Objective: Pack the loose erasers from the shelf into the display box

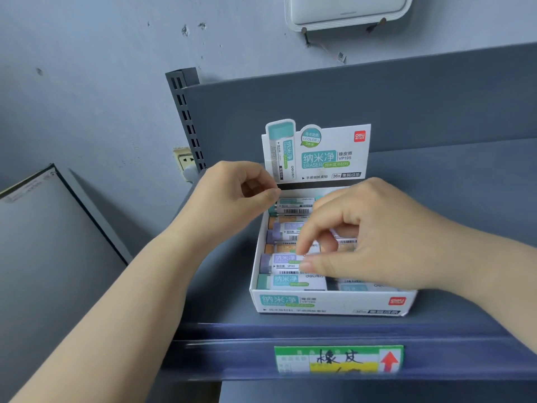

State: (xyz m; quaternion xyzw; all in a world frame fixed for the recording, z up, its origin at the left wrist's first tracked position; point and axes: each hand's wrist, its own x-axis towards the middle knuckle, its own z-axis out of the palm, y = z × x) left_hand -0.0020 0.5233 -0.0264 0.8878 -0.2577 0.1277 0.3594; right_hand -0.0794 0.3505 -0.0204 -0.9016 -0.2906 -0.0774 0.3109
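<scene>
Scuffed blue-grey wall (87, 68), grey slotted shelf upright (186, 117), wall socket (184, 159), white plastic casing (348, 10) above.

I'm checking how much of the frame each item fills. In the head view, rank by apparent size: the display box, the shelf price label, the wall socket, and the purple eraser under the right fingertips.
1. display box
2. shelf price label
3. purple eraser, partly hidden by the right hand
4. wall socket

The last two look close; their order is unsure.

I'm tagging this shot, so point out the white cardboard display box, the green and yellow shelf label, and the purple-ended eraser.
white cardboard display box (325, 304): head view, front wall.
green and yellow shelf label (338, 359): head view, handwritten middle.
purple-ended eraser (280, 262): head view, paper sleeve.
</scene>
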